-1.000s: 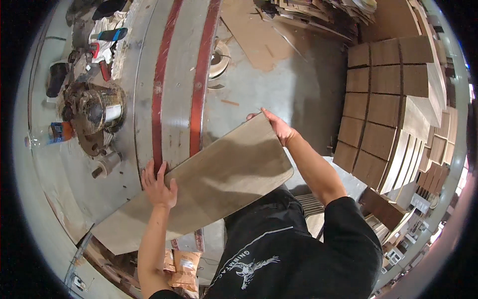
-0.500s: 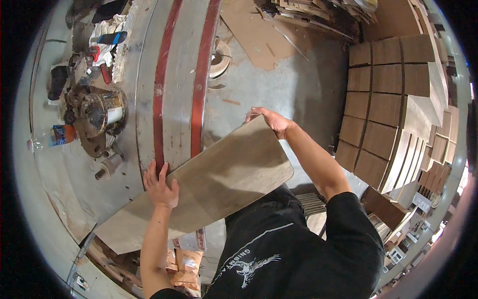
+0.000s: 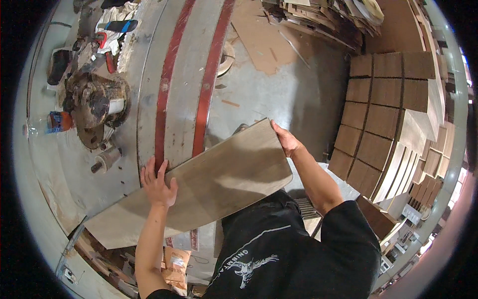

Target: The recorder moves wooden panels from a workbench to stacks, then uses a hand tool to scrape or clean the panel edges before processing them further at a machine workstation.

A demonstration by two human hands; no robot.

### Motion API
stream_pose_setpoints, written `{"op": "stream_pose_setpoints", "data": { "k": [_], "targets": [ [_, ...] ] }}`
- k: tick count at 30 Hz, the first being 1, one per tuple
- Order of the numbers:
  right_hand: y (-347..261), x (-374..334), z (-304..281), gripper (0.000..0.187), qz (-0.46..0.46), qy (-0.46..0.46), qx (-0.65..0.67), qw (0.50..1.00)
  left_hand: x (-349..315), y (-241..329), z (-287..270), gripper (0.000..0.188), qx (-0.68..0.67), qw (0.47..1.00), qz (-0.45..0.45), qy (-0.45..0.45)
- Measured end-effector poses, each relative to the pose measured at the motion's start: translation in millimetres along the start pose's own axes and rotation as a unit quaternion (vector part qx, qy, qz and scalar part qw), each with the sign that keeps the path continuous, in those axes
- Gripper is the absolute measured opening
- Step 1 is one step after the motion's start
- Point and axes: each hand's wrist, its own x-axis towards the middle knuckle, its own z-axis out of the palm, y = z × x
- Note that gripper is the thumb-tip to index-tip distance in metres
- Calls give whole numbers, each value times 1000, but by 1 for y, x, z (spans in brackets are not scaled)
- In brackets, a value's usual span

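Note:
A long, pale brown wooden board point(image 3: 219, 184) with a rounded near-right corner lies slantwise across the metal machine bed point(image 3: 181, 94). Its right part reaches out past the bed in front of my body. My left hand point(image 3: 159, 187) rests on the board's far edge with its fingers spread, the tips reaching over onto the bed by a red strip point(image 3: 163, 114). At the short right end, near the far corner, my right hand point(image 3: 288, 142) grips the board. Some of its fingers are hidden beneath the wood.
Stacked wooden panels point(image 3: 378, 114) stand on the right. Cardboard pieces point(image 3: 269, 47) lie on the floor beyond. Left of the bed are a greasy machine part point(image 3: 99, 104), a plastic bottle point(image 3: 57, 122) and rags point(image 3: 117, 17). Below the board sits a brown paper bag point(image 3: 175, 266).
My right hand has shifted from around the far corner to the board's short end. The board has slid slightly left. My left hand stays spread on it, and the view has tilted a little.

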Motion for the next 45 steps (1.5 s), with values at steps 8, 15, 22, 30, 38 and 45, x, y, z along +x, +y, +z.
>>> {"op": "stream_pose_setpoints", "data": {
  "k": [8,15,22,30,38,45],
  "targets": [
    [1,-5,4,73,-25,50,-47,997,3,6,-7,66,9,1000,-8,-8],
    [-3,-24,11,64,-6,2,26,1000,-2,3,1,66,-4,1000,-3,2],
    [-15,-35,23,61,27,50,-25,998,-1,5,-5,65,10,1000,-19,-6],
    [-40,-14,44,62,2,-38,-11,999,-3,6,-10,66,6,1000,-14,-1],
    [-43,5,37,45,37,-76,72,994,1,5,-7,66,5,999,-32,-7],
    [-41,-1,42,51,41,-48,39,997,-3,3,-8,67,1,999,-33,3]
  ]
}}
